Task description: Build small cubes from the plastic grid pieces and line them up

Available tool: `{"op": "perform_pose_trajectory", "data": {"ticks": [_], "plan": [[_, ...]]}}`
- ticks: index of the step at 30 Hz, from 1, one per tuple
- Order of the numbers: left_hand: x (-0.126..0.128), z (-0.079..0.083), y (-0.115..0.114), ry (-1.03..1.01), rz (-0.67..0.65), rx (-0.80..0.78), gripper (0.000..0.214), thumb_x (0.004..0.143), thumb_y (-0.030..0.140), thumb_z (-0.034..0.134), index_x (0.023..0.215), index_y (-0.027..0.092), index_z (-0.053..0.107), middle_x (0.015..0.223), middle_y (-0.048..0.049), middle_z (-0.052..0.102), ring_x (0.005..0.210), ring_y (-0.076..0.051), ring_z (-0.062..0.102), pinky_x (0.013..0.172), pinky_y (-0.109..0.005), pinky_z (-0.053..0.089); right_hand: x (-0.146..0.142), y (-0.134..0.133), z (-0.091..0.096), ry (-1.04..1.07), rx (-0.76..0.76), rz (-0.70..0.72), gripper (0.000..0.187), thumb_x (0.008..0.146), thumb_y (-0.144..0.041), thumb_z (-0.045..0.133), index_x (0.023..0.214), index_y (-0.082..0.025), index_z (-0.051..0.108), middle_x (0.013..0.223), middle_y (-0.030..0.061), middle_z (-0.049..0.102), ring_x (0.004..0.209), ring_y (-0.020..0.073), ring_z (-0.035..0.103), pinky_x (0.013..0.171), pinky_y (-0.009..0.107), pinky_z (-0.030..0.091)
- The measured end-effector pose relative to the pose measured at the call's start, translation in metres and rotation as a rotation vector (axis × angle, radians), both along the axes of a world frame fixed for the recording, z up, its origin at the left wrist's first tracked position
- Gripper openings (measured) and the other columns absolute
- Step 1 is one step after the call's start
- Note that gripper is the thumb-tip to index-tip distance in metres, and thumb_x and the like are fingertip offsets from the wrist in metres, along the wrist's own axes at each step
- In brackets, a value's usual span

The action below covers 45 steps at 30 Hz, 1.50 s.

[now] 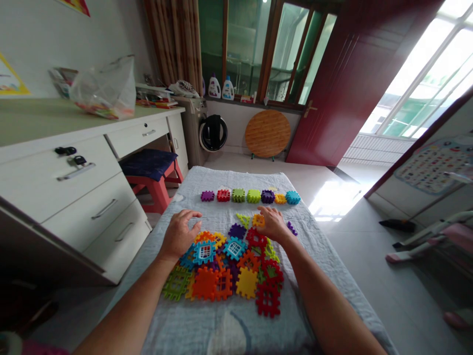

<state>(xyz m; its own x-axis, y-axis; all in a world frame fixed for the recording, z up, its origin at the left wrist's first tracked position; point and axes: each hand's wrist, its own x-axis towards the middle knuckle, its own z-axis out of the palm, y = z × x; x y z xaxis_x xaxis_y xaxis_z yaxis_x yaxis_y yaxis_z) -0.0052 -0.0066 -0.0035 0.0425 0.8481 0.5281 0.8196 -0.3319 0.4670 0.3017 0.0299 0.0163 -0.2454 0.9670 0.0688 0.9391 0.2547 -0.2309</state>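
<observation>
My left hand (181, 234) hovers at the left edge of a pile of plastic interlocking tiles, thumb and fingers apart, nothing in it. My right hand (272, 224) is at the pile's far right, its thumb and fingers around an orange interlocking tile (258, 220). Close by lie a red tile (255, 237), a dark purple tile (237, 230) and a lime triangular piece (243, 220). Blue window tiles (204, 252) top the pile, with an orange tile (205, 283), a yellow tile (247, 282) and a red window tile (268, 299) nearer me.
Beyond the pile runs a row of small assembled blocks, from a purple block (207, 196) to a blue block (293, 197). All rest on a cloth-covered surface (221, 177). A red stool (155, 190) and white desk (84, 182) stand left; a washing machine (194, 130) is behind.
</observation>
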Motion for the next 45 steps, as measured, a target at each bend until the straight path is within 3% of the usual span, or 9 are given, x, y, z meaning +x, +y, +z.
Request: {"op": "perform_pose_trajectory", "data": {"ticks": [11, 17, 20, 24, 28, 33, 45], "plan": [[-0.002, -0.001, 0.001, -0.011, -0.015, 0.021, 0.02, 0.079, 0.028, 0.051, 0.09, 0.017, 0.063, 0.094, -0.0075, 0.067, 0.094, -0.024, 0.06, 0.09, -0.039, 0.045, 0.003, 0.01, -0.001, 0.02, 0.032, 0.041, 0.065, 0.061, -0.035, 0.067, 0.122, -0.019, 0.052, 0.106, 0.0097, 0.065, 0.096, 0.0279, 0.055, 0.082, 0.037, 0.035], [-0.004, -0.005, 0.002, -0.008, -0.018, 0.018, 0.019, 0.08, 0.03, 0.051, 0.091, 0.018, 0.062, 0.095, -0.0071, 0.067, 0.095, -0.024, 0.06, 0.09, -0.039, 0.045, 0.061, 0.051, 0.03, 0.088, 0.26, -0.033, 0.063, 0.063, -0.028, 0.063, 0.124, -0.023, 0.049, 0.11, 0.0061, 0.065, 0.103, 0.0269, 0.05, 0.086, 0.037, 0.034], [-0.005, -0.006, 0.002, -0.001, -0.02, 0.015, 0.019, 0.08, 0.03, 0.051, 0.091, 0.019, 0.062, 0.095, -0.0068, 0.067, 0.094, -0.024, 0.061, 0.09, -0.038, 0.045, 0.088, 0.081, 0.034, 0.06, 0.263, -0.078, 0.064, 0.061, -0.028, 0.065, 0.123, -0.025, 0.049, 0.11, 0.005, 0.065, 0.106, 0.0281, 0.048, 0.088, 0.039, 0.032], [-0.007, -0.008, 0.002, -0.004, -0.015, 0.002, 0.019, 0.081, 0.031, 0.052, 0.092, 0.019, 0.062, 0.096, -0.0065, 0.067, 0.095, -0.024, 0.06, 0.091, -0.038, 0.044, 0.104, 0.11, 0.023, 0.01, 0.18, -0.042, 0.067, 0.057, -0.023, 0.064, 0.123, -0.027, 0.049, 0.109, 0.0029, 0.066, 0.108, 0.0278, 0.047, 0.092, 0.041, 0.027], [-0.01, -0.009, 0.002, -0.005, -0.007, -0.017, 0.019, 0.081, 0.032, 0.052, 0.093, 0.02, 0.062, 0.097, -0.0066, 0.066, 0.097, -0.024, 0.059, 0.091, -0.037, 0.044, 0.107, 0.123, 0.012, -0.035, 0.107, -0.029, 0.07, 0.057, -0.021, 0.064, 0.125, -0.026, 0.047, 0.109, 0.0025, 0.066, 0.11, 0.027, 0.046, 0.095, 0.041, 0.024], [-0.007, -0.006, 0.0, -0.006, 0.001, -0.013, 0.018, 0.081, 0.032, 0.053, 0.092, 0.021, 0.062, 0.096, -0.0061, 0.067, 0.096, -0.024, 0.06, 0.09, -0.036, 0.045, 0.109, 0.126, 0.01, -0.036, 0.04, -0.008, 0.07, 0.059, -0.022, 0.062, 0.127, -0.024, 0.046, 0.111, 0.0032, 0.066, 0.113, 0.0263, 0.043, 0.097, 0.042, 0.021], [-0.008, -0.006, 0.0, 0.007, 0.001, -0.01, 0.02, 0.081, 0.031, 0.052, 0.093, 0.02, 0.062, 0.095, -0.0059, 0.067, 0.095, -0.023, 0.061, 0.09, -0.035, 0.044, 0.102, 0.128, -0.003, -0.059, 0.042, -0.012, 0.072, 0.059, -0.025, 0.065, 0.128, -0.025, 0.045, 0.113, 0.0026, 0.065, 0.117, 0.0275, 0.041, 0.101, 0.047, 0.018]]}}
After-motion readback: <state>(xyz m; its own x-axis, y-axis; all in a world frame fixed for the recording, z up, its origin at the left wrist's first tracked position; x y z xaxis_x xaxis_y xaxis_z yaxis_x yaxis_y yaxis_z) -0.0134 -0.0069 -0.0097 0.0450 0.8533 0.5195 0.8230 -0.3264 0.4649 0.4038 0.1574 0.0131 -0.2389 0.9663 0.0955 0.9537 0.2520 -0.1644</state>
